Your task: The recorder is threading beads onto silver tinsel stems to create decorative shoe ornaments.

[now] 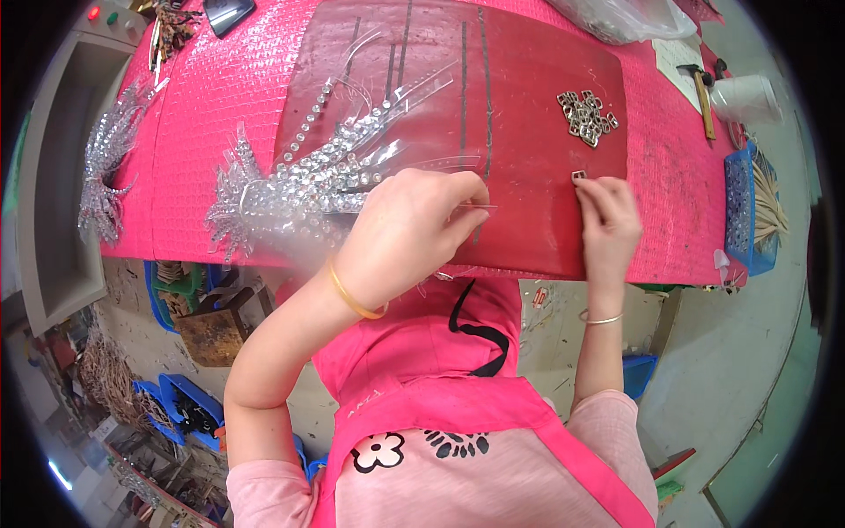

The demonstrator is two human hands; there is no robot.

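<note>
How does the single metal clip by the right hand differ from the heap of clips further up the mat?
The single metal clip lies alone at the right hand's fingertips; the heap of clips is piled and untouched. The single one sits nearer the table edge, the heap farther away. Both are small and silvery and rest on the dark red mat.

Bare red mat [528, 176] lies left of the metal buckle pile [587, 116]; the rhinestone strip bundle [326, 180] blocks farther left.

At the far edge of your pink table [220, 97], a dark phone with a glossy screen [229, 12] lies near the far left corner. A clear plastic bag [620, 18] sits toward the far right.
</note>
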